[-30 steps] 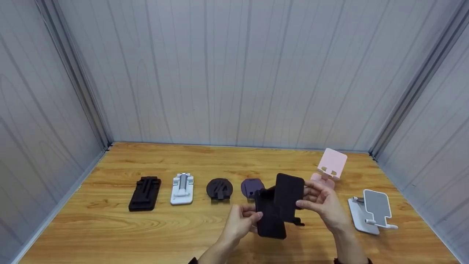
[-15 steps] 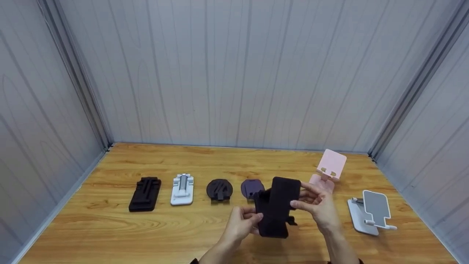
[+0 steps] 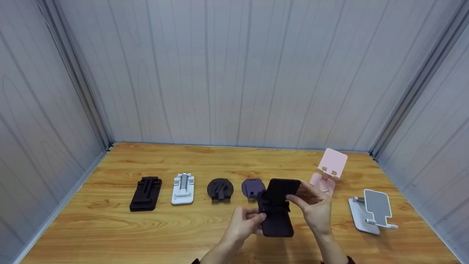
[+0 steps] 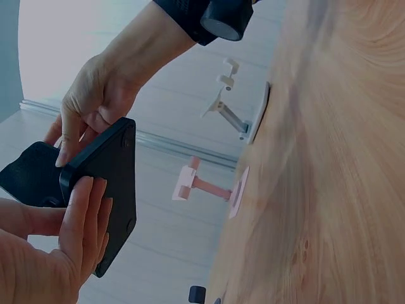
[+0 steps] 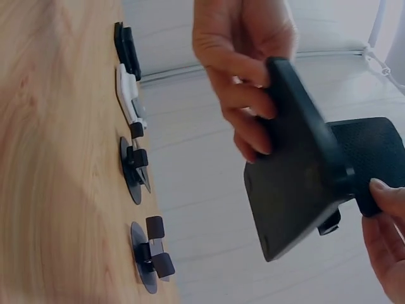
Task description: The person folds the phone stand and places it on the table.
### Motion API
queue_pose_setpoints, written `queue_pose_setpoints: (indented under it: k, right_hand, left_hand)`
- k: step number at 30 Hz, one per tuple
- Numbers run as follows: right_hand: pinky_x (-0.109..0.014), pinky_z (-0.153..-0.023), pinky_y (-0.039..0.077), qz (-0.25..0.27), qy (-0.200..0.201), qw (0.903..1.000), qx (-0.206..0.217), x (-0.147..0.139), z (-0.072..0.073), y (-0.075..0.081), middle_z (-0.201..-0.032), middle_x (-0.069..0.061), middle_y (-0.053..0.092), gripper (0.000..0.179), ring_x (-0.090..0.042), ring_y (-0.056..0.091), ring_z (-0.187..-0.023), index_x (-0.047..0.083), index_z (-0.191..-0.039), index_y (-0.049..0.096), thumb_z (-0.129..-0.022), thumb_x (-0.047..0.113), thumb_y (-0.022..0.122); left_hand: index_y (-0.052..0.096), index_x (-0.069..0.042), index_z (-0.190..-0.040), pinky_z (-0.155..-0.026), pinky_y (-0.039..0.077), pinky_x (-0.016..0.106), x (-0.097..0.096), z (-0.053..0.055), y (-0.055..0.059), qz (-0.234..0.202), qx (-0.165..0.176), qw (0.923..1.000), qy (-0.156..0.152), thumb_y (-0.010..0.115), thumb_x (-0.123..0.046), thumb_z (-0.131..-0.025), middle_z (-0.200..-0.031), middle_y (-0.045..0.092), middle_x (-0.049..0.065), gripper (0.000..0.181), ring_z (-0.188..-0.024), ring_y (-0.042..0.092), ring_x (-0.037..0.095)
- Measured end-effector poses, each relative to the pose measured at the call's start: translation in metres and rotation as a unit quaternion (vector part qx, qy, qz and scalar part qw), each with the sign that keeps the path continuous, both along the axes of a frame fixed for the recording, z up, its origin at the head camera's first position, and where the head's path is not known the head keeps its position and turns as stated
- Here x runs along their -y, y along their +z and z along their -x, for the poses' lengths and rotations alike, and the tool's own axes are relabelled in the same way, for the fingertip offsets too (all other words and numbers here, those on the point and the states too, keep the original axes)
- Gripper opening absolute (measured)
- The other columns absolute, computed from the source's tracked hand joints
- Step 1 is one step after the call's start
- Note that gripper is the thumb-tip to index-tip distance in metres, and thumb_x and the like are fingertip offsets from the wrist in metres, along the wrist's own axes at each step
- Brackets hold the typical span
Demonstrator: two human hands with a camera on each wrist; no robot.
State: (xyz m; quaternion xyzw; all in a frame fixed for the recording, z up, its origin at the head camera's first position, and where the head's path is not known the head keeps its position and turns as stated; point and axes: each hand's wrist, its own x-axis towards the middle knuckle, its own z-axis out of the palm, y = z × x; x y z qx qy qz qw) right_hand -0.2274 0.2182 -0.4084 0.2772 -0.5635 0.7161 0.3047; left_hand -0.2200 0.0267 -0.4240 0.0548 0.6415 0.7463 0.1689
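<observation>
Above the tabletop (image 3: 110,234), left hand (image 3: 242,224) has its grip closed on the black stand base (image 3: 277,225), right hand (image 3: 317,209) pinching its plate (image 3: 279,189); brace one, swing the other gently

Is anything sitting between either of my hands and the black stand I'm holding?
Nothing visible is: your left hand grips the base of the black stand directly, and your right hand pinches its upper panel.

No text, brand, number or sign can be read, though the wrist views seem somewhat soft.
</observation>
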Motion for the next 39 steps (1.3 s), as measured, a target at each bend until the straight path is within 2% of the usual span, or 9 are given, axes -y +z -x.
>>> queue_pose_setpoints:
  k: [5,9,12,17,24,28,33,35,39]
  right_hand:
    - [-0.018,-0.072,0.057,-0.008,-0.037,0.9981,-0.049,0.001,0.006,-0.004,-0.091,-0.003,0.075,0.040,-0.010,0.070,-0.080,-0.007,-0.106,0.073,-0.070,-0.023,0.075]
    - [-0.021,-0.076,0.058,-0.025,-0.075,0.9935,-0.082,0.001,0.011,-0.009,-0.095,-0.003,0.075,0.032,-0.011,0.070,-0.083,-0.013,-0.103,0.070,-0.072,-0.017,0.078]
    - [-0.023,-0.077,0.058,-0.028,-0.078,0.9912,-0.103,0.001,0.014,-0.012,-0.096,-0.006,0.074,0.030,-0.013,0.070,-0.085,-0.017,-0.102,0.067,-0.074,-0.014,0.078]
    - [-0.023,-0.078,0.058,-0.046,-0.085,0.9898,-0.105,-0.001,0.014,-0.013,-0.095,-0.006,0.074,0.032,-0.013,0.070,-0.086,-0.019,-0.103,0.065,-0.075,-0.012,0.079]
    - [-0.021,-0.077,0.057,-0.123,-0.105,0.9809,-0.109,-0.006,0.007,-0.002,-0.104,-0.006,0.068,0.039,-0.012,0.064,-0.094,-0.017,-0.107,0.063,-0.070,-0.025,0.073]
    - [-0.019,-0.081,0.055,-0.164,-0.137,0.9700,-0.116,-0.012,0.001,0.007,-0.107,-0.010,0.065,0.044,-0.013,0.061,-0.098,-0.017,-0.109,0.063,-0.068,-0.027,0.074]
    - [-0.015,-0.079,0.052,-0.225,-0.211,0.9415,-0.136,-0.012,-0.006,0.016,-0.094,-0.015,0.067,0.043,-0.011,0.062,-0.088,-0.009,-0.101,0.072,-0.062,-0.027,0.076]
    - [-0.013,-0.077,0.051,-0.244,-0.234,0.9314,-0.135,-0.011,-0.009,0.018,-0.091,-0.011,0.068,0.043,-0.010,0.062,-0.084,-0.005,-0.098,0.074,-0.062,-0.027,0.077]
    - [-0.011,-0.074,0.050,-0.264,-0.253,0.9220,-0.128,-0.008,-0.013,0.020,-0.089,-0.009,0.068,0.043,-0.011,0.062,-0.082,-0.003,-0.097,0.075,-0.063,-0.029,0.075]
  left_hand:
    - [0.062,0.019,-0.113,-0.060,0.060,0.025,-0.002,-0.003,0.000,-0.014,0.011,0.9998,-0.014,0.057,0.003,-0.097,-0.088,0.072,0.020,0.024,-0.063,0.066,0.013]
    - [0.063,0.019,-0.111,-0.060,0.060,0.026,-0.003,-0.005,0.000,-0.024,0.007,0.9995,-0.020,0.057,0.002,-0.097,-0.090,0.072,0.023,0.022,-0.065,0.068,0.014]
    - [0.062,0.019,-0.113,-0.060,0.060,0.025,-0.003,-0.006,0.001,-0.015,0.011,0.9997,-0.018,0.058,0.001,-0.097,-0.089,0.072,0.022,0.025,-0.063,0.066,0.012]
    - [0.058,0.022,-0.116,-0.059,0.060,0.023,-0.001,-0.005,0.003,-0.013,0.014,0.9998,-0.011,0.058,0.001,-0.096,-0.088,0.072,0.020,0.029,-0.061,0.064,0.011]
    - [0.061,0.021,-0.109,-0.056,0.059,0.023,0.000,-0.005,0.001,-0.038,0.005,0.9992,-0.013,0.059,0.004,-0.093,-0.084,0.071,0.021,0.023,-0.058,0.065,0.011]
    - [0.055,0.026,-0.113,-0.058,0.060,0.025,0.001,-0.004,0.000,-0.024,0.007,0.9995,-0.017,0.060,0.003,-0.093,-0.084,0.071,0.021,0.030,-0.058,0.065,0.010]
    - [0.048,0.029,-0.121,-0.061,0.061,0.026,0.002,-0.002,-0.001,-0.002,0.019,0.9996,-0.019,0.060,0.003,-0.094,-0.087,0.071,0.021,0.039,-0.058,0.064,0.008]
    - [0.047,0.029,-0.122,-0.062,0.061,0.026,0.002,-0.001,-0.001,0.003,0.024,0.9995,-0.018,0.060,0.002,-0.094,-0.089,0.071,0.022,0.040,-0.058,0.064,0.008]
    - [0.051,0.026,-0.120,-0.061,0.061,0.026,0.002,0.001,-0.003,0.000,0.026,0.9995,-0.016,0.060,0.002,-0.094,-0.087,0.072,0.020,0.036,-0.057,0.064,0.008]
